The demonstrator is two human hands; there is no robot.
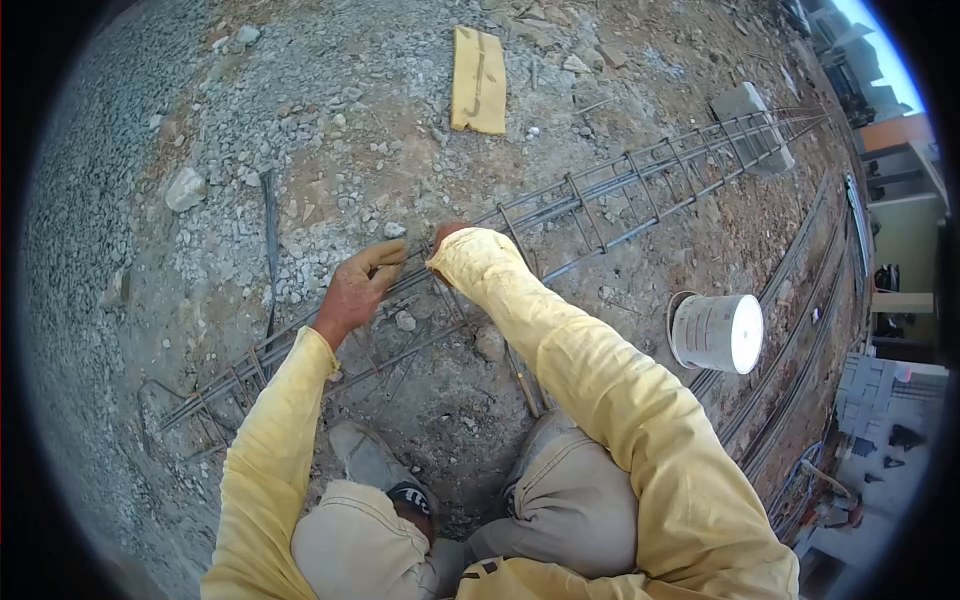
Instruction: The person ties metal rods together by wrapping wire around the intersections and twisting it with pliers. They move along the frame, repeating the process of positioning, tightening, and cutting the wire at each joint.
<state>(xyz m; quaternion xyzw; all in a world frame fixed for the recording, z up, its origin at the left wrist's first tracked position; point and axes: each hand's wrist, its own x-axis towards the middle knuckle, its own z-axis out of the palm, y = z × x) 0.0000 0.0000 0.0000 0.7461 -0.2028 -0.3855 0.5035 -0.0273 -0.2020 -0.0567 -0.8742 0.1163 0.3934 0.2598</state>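
A long cage of steel bars with square stirrups [620,205] runs slantwise from the lower left to the upper right. My left hand [362,287] is at the cage's middle, its fingers stretched towards the top bars and slightly apart, with nothing seen in it. Just to its right, my right hand [450,235] is at the top bars, mostly hidden behind the yellow cuff; its fingers and anything in them cannot be made out. Below the hands, a thin tool or rod [527,388] lies on the ground between my shoes.
A concrete block [752,128] is at the cage's far right end. A white bucket [717,333] lies right of my right arm. Beyond the cage is a yellow board [478,80]. Loose bars [790,340] lie at the right; a pale rock [185,189] is at the left.
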